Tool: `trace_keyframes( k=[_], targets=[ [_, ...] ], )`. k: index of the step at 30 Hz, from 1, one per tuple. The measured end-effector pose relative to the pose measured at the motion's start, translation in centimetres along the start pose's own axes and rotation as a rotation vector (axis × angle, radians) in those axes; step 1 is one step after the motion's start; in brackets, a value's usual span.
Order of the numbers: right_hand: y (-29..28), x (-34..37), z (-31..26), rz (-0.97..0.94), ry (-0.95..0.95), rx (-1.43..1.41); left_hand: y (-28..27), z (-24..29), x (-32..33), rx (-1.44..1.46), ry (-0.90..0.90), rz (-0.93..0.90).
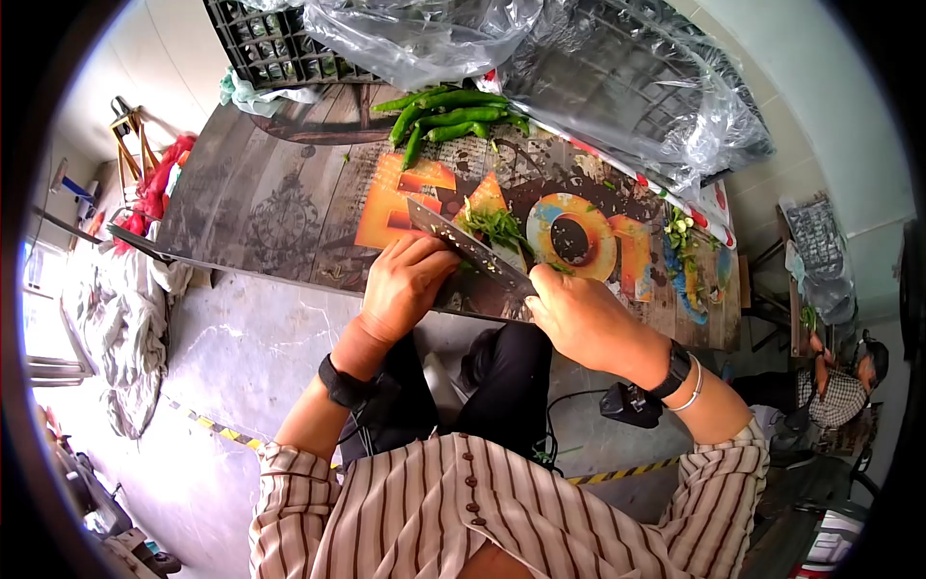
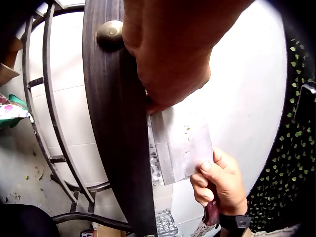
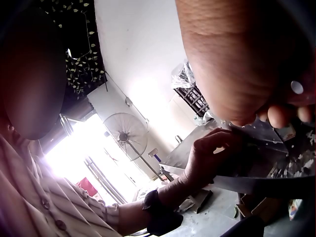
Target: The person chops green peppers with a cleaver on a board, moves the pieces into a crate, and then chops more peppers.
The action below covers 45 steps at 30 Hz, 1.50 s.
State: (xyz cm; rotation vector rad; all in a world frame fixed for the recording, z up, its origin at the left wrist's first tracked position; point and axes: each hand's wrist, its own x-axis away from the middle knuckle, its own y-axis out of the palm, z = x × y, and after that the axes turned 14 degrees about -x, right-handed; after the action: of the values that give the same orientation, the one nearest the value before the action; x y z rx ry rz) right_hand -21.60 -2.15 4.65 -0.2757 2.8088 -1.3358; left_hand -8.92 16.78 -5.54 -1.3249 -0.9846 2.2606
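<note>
My right hand (image 1: pixel 588 314) grips the dark red handle of a cleaver (image 1: pixel 471 249), its wide blade slanting across the table's near edge. In the left wrist view the flat blade (image 2: pixel 185 145) carries small green specks. My left hand (image 1: pixel 410 280) is at the blade's other end, fingers bent down close beside it. A bit of green chili pepper (image 1: pixel 466 264) shows at its fingertips; the rest is hidden under the hand. Just beyond the blade lies a small heap of shredded green pepper (image 1: pixel 497 227). Whole green chili peppers (image 1: pixel 453 116) are piled farther back.
The patterned table (image 1: pixel 241 193) has pale seeds scattered over it. Pepper stem ends (image 1: pixel 680 236) lie at its right. Black crates, one (image 1: pixel 280 48) at back left, and clear plastic sheeting (image 1: pixel 617 96) line the far side. Another person (image 1: pixel 834 391) sits at far right.
</note>
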Motion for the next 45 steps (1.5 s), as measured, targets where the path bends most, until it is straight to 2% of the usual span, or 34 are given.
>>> trace_keyframes(
  k=[6,9,17,23,30,32,36,45],
  targets=[
    [-0.9,-0.8,-0.7,-0.076,0.017,0.051,-0.1,-0.2,0.0,0.014,-0.011,-0.008],
    [-0.7,-1.3,-0.3,-0.121,0.085,0.003,0.1,-0.3,0.1,0.046,-0.029,-0.029],
    [2.0,-5.2,0.8,0.001,-0.087,0.001,0.2,-0.1,0.0,0.064,-0.03,-0.021],
    [2.1,-7.0,2.0,0.119,-0.137,0.005,0.2,-0.2,0.5,0.049,0.001,0.039],
    [0.3,-3.4,0.0,0.011,-0.038,-0.034,0.2,-0.1,0.7,0.073,-0.069,0.011],
    [0.0,-3.0,-0.1,-0.064,-0.004,-0.026,0.1,-0.1,0.6,0.073,-0.075,-0.001],
    [0.0,-3.1,0.0,-0.098,0.013,-0.041,-0.1,-0.1,0.7,0.079,-0.099,-0.015],
    [2.5,-6.5,0.8,-0.01,-0.098,0.005,0.2,-0.3,0.7,0.083,-0.075,0.023]
  ],
)
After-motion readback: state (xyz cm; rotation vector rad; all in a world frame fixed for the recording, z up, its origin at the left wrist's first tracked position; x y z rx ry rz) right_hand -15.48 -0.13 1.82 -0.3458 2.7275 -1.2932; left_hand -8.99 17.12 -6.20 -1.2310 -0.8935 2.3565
